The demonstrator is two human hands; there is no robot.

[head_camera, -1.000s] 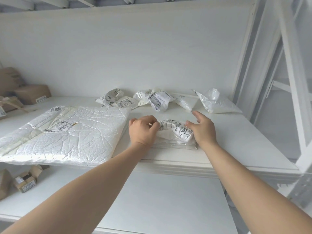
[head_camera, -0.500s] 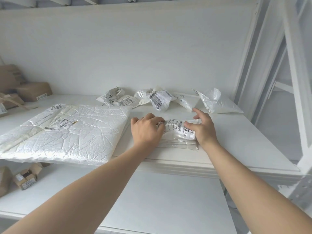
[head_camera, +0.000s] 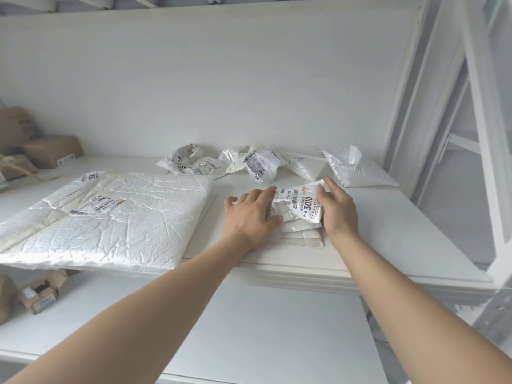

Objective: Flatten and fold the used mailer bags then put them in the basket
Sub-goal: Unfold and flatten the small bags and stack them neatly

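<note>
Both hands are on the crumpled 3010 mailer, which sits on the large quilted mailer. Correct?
No. The head view shows the left hand and right hand on the crumpled 3010 mailer, but it sits on a small stack of flattened bags, right of the large quilted mailer.

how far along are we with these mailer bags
Done: one big flattened mailer lies at left, and a small stack of flat bags sits right of it. In hand: the left hand and right hand press a crumpled labelled bag onto that stack. Left: several crumpled bags at the back; no basket in view.
</note>
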